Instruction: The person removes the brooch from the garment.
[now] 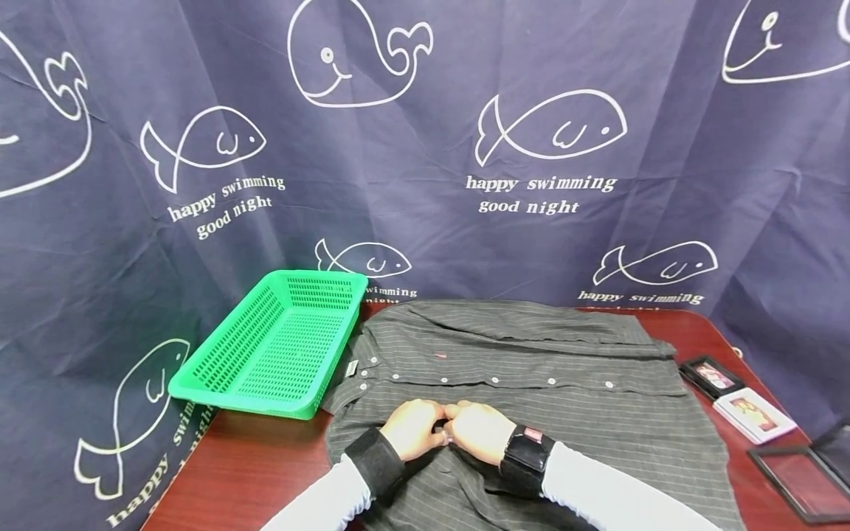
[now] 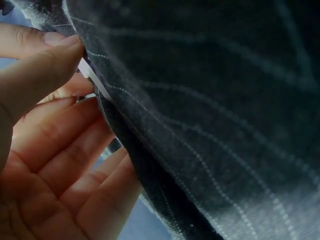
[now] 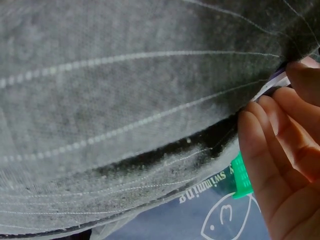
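A dark grey pinstriped button-up shirt (image 1: pixel 558 435) lies spread over the table, its row of white buttons (image 1: pixel 494 380) running across it. My left hand (image 1: pixel 415 428) pinches a raised fold of the shirt between thumb and fingers. Close against it, my right hand (image 1: pixel 481 431) pinches the same fold, and the fingertips of both hands nearly meet. In the left wrist view a thin white piece (image 2: pixel 95 79) shows at the cloth edge by the thumb; whether it is a button or a label I cannot tell. The right wrist view also shows this white piece (image 3: pixel 272 86) beside the fingers.
A green plastic basket (image 1: pixel 319 387) stands at the table's back left, near the shirt collar. Small framed pictures (image 1: pixel 755 415) and a dark empty-looking frame (image 1: pixel 806 483) lie along the right edge. A blue printed curtain (image 1: pixel 425 155) hangs behind the red-brown table (image 1: pixel 252 464).
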Demonstrator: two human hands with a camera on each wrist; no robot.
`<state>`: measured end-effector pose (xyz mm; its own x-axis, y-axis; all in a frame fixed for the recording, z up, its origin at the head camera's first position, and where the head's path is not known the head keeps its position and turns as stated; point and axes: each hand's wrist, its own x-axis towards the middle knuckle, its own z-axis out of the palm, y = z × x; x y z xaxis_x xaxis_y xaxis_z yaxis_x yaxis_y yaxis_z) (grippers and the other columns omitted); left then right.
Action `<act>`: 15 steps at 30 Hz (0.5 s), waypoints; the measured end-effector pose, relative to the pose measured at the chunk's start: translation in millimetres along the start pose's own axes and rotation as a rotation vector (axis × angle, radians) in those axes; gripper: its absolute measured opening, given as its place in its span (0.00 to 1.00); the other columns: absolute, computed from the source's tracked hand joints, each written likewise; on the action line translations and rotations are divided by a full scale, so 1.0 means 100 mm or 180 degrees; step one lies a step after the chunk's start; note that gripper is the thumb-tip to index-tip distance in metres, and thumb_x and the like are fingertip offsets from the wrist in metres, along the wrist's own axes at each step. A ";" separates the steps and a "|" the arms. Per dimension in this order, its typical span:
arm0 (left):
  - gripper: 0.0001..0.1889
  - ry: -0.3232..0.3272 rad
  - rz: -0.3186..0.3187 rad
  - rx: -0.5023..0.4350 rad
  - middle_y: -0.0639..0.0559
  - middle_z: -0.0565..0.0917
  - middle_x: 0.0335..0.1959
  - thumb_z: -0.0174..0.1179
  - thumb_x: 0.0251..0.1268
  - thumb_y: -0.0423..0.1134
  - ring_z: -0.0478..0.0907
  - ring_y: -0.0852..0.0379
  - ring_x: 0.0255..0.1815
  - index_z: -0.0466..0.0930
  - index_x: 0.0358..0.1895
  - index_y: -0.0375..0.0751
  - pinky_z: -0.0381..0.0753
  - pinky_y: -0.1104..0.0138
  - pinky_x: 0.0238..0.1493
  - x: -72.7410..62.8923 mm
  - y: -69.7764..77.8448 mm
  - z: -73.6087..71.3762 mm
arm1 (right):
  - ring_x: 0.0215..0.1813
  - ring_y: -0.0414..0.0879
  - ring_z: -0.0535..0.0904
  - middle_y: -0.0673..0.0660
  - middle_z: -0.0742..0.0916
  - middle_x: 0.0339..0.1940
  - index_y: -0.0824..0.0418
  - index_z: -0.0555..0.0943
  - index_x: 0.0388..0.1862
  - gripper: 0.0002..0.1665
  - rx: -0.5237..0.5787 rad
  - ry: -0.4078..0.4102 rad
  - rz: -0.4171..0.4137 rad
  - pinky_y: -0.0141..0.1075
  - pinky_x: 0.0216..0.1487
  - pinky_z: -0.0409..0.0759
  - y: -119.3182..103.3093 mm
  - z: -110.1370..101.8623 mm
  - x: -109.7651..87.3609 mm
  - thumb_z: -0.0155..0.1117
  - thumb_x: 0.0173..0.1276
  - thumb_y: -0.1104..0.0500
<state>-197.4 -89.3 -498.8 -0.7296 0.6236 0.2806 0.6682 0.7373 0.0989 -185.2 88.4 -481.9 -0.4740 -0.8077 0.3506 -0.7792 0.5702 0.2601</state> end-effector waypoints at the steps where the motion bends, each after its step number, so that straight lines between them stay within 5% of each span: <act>1: 0.10 -0.0005 -0.0003 -0.0003 0.58 0.88 0.31 0.73 0.46 0.45 0.85 0.58 0.34 0.83 0.31 0.51 0.79 0.66 0.33 0.00 0.00 -0.01 | 0.28 0.40 0.75 0.45 0.80 0.31 0.50 0.83 0.24 0.05 -0.0009 -0.0001 0.0005 0.30 0.27 0.73 0.00 0.00 0.00 0.71 0.56 0.54; 15: 0.10 -0.0014 -0.0038 0.0016 0.59 0.86 0.28 0.73 0.45 0.46 0.84 0.58 0.32 0.82 0.28 0.51 0.78 0.67 0.32 0.00 0.01 -0.02 | 0.27 0.41 0.76 0.46 0.81 0.28 0.52 0.82 0.24 0.04 0.0062 0.0000 0.0189 0.32 0.26 0.74 -0.02 0.01 0.01 0.71 0.53 0.57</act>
<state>-196.8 -88.9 -496.4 -0.7383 0.6159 0.2751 0.6587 0.7461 0.0974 -185.2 86.2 -483.0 -0.5197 -0.7725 0.3650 -0.7575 0.6142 0.2213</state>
